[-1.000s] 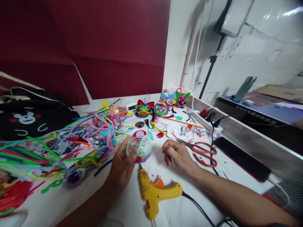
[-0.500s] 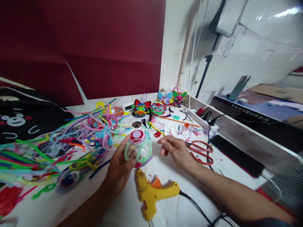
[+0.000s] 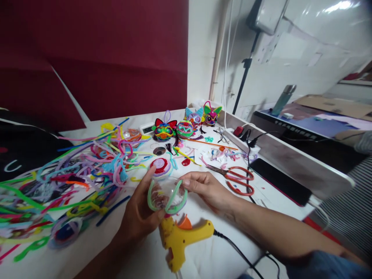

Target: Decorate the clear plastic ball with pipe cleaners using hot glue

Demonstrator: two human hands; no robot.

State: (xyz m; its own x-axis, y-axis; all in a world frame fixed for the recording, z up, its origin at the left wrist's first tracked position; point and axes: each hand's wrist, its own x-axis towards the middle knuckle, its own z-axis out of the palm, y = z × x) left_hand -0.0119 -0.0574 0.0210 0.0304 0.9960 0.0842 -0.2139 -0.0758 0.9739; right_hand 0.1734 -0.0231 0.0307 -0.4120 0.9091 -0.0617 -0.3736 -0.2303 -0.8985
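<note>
My left hand (image 3: 142,211) is wrapped round the side of a clear plastic ball (image 3: 165,190), its thumb low on the front. Light green pipe cleaner (image 3: 176,193) runs in curved strips over the ball. At the ball's upper right, my right hand (image 3: 205,190) pinches the end of a green strip between thumb and fingers. A red and lilac pipe-cleaner disc (image 3: 161,166) shows just behind the ball's top. Right below the ball lies a yellow hot glue gun (image 3: 183,240) with an orange trigger. Red-handled scissors (image 3: 236,176) rest right of my right hand.
Tangled pipe cleaners (image 3: 87,182) cover the left side. Several finished animal-face balls (image 3: 164,131) stand at the back. To the right are a phone (image 3: 280,182) on a white cable, a power strip (image 3: 242,141) and a raised edge (image 3: 290,155). The glue gun's black cord (image 3: 238,248) trails frontward.
My right hand has moved left to the ball and now pinches a green strip. The ball has tilted in my left hand. The whole view has shifted slightly to the right.
</note>
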